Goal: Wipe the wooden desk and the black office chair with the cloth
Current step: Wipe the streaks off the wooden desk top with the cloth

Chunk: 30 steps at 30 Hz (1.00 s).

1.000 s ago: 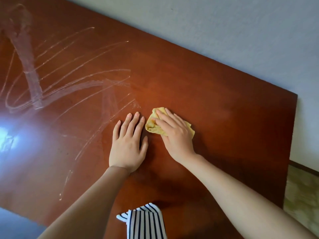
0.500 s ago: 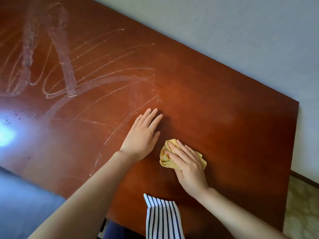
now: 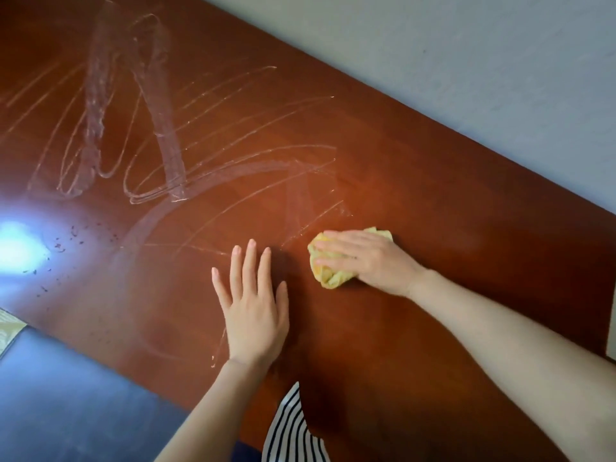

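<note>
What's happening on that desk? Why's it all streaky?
A person is wiping the desk. The right hand presses a bunched yellow cloth onto the wood, and the left hand rests flat beside it. Streaks from wiping cover the desk's left part, and dark specks lie near the glare.

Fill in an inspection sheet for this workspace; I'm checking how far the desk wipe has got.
Surface: glossy wooden desk; smeary streaks across its left part, none visible on the right; bright glare at far left.
Job's things: yellow cloth crumpled on the desk; office chair not in view.
Clutter: dark specks near the glare.
Hands: left hand flat on the desk, apart from the cloth; right hand presses the cloth, fingers straight.
Cables: nothing seen.
Surroundings: pale wall behind the desk; striped garment at the bottom edge.
</note>
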Motion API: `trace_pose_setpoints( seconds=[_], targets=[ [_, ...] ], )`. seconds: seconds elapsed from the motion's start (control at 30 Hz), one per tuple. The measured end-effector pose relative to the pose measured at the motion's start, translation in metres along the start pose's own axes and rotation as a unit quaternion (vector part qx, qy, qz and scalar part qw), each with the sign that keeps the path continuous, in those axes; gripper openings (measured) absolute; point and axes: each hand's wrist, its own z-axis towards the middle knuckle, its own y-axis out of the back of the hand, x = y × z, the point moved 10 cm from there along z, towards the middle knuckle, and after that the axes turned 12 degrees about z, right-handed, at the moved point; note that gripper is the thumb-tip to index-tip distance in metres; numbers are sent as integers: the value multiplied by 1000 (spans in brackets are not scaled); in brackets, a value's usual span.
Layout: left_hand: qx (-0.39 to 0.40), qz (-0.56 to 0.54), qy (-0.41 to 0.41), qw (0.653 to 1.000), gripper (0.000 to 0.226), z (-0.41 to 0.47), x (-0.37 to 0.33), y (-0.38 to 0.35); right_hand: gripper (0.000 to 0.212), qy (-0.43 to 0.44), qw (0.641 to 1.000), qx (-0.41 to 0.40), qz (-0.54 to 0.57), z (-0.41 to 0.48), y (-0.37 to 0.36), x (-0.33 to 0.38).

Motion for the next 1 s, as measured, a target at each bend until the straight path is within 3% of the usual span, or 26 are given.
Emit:
trace_pose_setpoints(
  seconds=[0.23, 0.37, 0.5, 0.57, 0.77, 1.0],
  targets=[
    [-11, -32, 7, 999, 50, 0, -15, -8, 53, -188, 982, -22, 7, 48, 32, -92],
    [-20, -35, 15, 999, 53, 3, -12, -13, 44, -340, 933, -120, 5, 61, 57, -146],
    [-30, -62, 21, 997, 51, 6, -12, -12, 40, -421, 883, -205, -9, 68, 57, -154],
    [-35, -82, 31, 996, 50, 7, -9, -11, 38, -415, 884, -213, -25, 71, 46, -135],
    [-40, -98, 38, 994, 50, 7, -8, -7, 39, -254, 959, -128, 3, 64, 2, -50],
    [-37, -97, 39, 994, 52, 7, -7, -7, 42, -156, 985, -65, 20, -2, -30, 22]
  ],
)
